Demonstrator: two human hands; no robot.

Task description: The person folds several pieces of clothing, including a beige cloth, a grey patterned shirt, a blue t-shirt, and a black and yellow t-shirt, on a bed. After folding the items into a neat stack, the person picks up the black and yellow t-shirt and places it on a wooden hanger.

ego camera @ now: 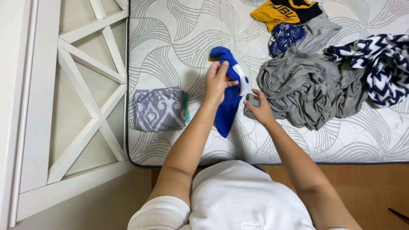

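White shirt (238, 200) closest to the camera, then both arms reaching over the mattress (170, 38). Left hand (216, 83) has its fingers pinched on a blue cloth (228, 108) hanging mid-bed. Right hand (260, 108) sits just right of it, fingers loosely open. Folded grey patterned cloth (158, 109) left, grey clothes pile (306, 85) right.

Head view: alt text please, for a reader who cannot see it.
A person's left hand holds up a blue garment over a patterned mattress, the right hand open beside it. A folded grey patterned cloth lies left, a laundry pile right.
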